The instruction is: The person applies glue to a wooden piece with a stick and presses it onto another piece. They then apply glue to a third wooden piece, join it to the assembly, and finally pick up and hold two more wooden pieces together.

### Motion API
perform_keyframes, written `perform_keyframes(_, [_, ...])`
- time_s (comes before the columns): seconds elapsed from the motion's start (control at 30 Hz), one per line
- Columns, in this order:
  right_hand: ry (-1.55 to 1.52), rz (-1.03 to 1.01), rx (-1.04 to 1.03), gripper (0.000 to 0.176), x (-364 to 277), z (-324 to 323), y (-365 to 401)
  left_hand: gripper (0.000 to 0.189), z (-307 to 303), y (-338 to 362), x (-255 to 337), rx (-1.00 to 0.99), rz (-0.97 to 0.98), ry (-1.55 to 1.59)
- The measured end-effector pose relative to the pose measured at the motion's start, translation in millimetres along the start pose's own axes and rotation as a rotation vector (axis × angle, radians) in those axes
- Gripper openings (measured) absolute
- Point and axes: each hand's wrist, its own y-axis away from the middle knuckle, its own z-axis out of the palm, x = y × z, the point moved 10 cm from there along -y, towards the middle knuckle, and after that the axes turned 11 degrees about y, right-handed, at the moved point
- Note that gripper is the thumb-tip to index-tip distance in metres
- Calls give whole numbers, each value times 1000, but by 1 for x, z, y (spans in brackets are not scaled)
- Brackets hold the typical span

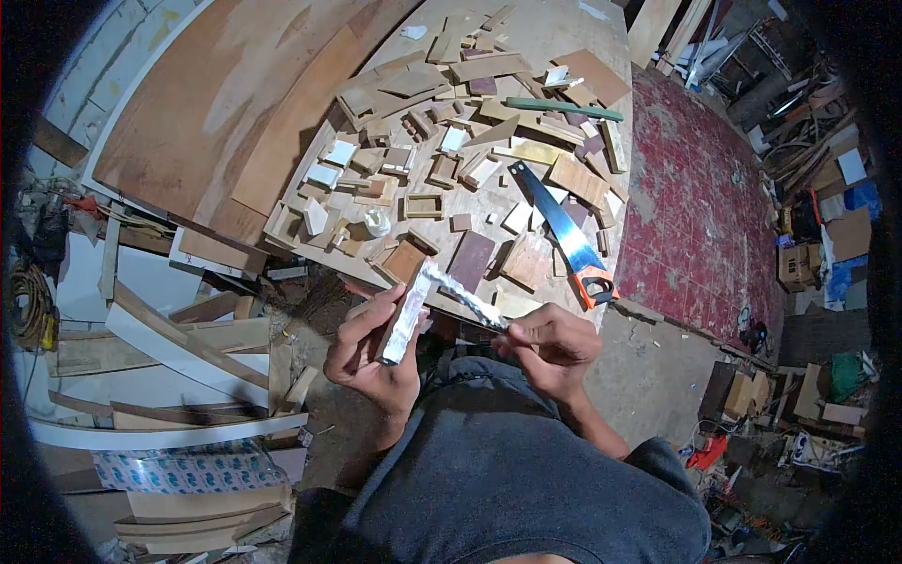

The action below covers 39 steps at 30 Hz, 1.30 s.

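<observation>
My left hand [368, 340] is closed around a shiny silver bar [407, 318], which looks like a foil-wrapped block and stands tilted. From its upper end a thin, crinkled silver strip [467, 298] runs down to the right. My right hand [556, 346] pinches the far end of this strip between thumb and fingers. Both hands are in front of the near edge of a wooden worktable [515, 299]. Just beyond them lie a brown wood block [402, 261] and a dark reddish panel [468, 260].
A handsaw [561, 221] with an orange and black handle lies on the table's right side. Several small wooden boxes [423, 206] and offcuts cover the tabletop. Large plywood sheets [202, 113] lean at left, above stacked boards [160, 343]. Red tiled floor [691, 207] lies to the right.
</observation>
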Motion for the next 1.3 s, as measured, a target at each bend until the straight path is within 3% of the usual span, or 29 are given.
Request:
perform_keyframes(0.1, [-43,33,19,14,4,0,0,34,-2,-2,2,-10,17,-51])
perform_keyframes(0.17, [-94,207,131,13,30,-6,9,33,-3,-4,1,-19,15,-33])
perform_keyframes(0.43, [-62,96,56,10,9,10,1,29,-10,-9,-2,-10,-4,-10])
perform_keyframes(0.53, [-93,216,172,11,19,4,1,27,-10,-9,-3,-35,-8,1])
perform_keyframes(0.73, [13,14,0,14,-9,17,-4,24,-13,-11,-5,-50,-2,7])
perform_keyframes(0.8, [2,11,22,12,-10,14,-5,24,-13,-10,-5,-59,3,2])
perform_keyframes(0.9, [-34,175,125,11,9,5,1,30,-16,-5,-12,-31,-70,70])
perform_keyframes(1.13, [7,-26,48,14,-19,12,1,30,-14,-4,-9,-26,-65,32])
perform_keyframes(1.3, [-83,200,146,12,11,3,6,28,-12,-1,-6,-18,-49,40])
